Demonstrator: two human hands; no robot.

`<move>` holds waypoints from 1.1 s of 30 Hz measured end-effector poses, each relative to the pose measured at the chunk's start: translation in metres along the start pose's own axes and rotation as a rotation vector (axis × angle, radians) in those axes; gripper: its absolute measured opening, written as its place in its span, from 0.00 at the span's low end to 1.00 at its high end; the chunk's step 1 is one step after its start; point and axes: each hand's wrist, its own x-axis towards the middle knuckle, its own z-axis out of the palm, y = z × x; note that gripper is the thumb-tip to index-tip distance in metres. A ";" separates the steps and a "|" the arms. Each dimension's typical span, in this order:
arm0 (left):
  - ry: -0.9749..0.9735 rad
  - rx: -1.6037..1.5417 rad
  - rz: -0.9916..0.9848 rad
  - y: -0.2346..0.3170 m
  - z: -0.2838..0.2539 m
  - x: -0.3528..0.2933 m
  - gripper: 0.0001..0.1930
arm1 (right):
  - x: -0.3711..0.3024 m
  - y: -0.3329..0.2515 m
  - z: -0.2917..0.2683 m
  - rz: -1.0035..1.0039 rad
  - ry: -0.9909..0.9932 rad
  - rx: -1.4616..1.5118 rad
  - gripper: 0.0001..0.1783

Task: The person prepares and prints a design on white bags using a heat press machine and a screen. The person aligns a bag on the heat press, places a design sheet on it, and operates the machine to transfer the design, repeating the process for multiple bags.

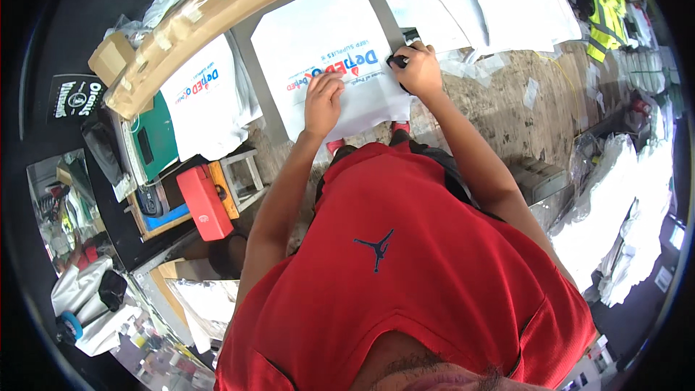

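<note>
R hand (418, 69) clamped on blk tool (397, 63) at cloth's RH edge; L hand (324, 103), fingers bent, by print (355, 65), can't tell if pinching. Cloth (311, 25) approx. flat on grey board (264, 94); rec. L hand steady fabric lightly, w/o creasing, tool clear of print.

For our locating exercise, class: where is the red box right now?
In the head view, the red box is on the left side, below and right of the green panel, left of the person's left forearm.
</note>
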 end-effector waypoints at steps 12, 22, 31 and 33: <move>-0.132 0.132 -0.097 -0.007 0.034 0.094 0.19 | 0.009 0.000 0.001 -0.040 -0.140 -0.068 0.14; -0.242 -0.092 0.087 -0.027 -0.013 0.077 0.04 | 0.003 -0.001 0.003 0.013 -0.051 -0.069 0.13; -0.107 -0.144 -0.103 -0.040 -0.047 0.003 0.09 | 0.006 -0.008 -0.003 0.079 -0.142 -0.049 0.15; -0.098 -0.222 -0.199 -0.042 -0.049 -0.004 0.09 | 0.005 -0.006 -0.002 0.059 -0.140 -0.040 0.15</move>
